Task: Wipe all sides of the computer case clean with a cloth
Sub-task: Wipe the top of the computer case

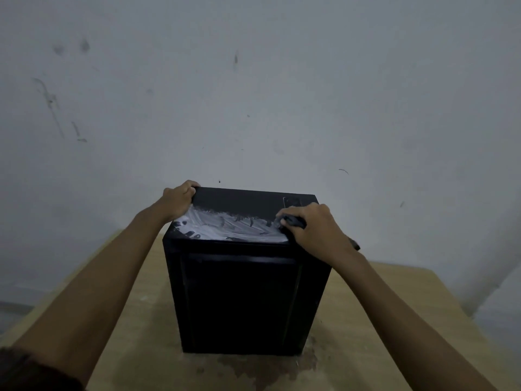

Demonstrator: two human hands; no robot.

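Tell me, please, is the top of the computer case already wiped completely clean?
No: white smears cover the near part of the computer case top, beside the right hand with the cloth.

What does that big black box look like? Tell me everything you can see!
The computer case is a black boxy tower standing upright on a wooden table near a grey wall. Its near side has a framed panel. The near part of its top is streaked with whitish smears; the far part is dark. The left hand grips its top left corner, and the right hand presses a dark cloth on its top right.
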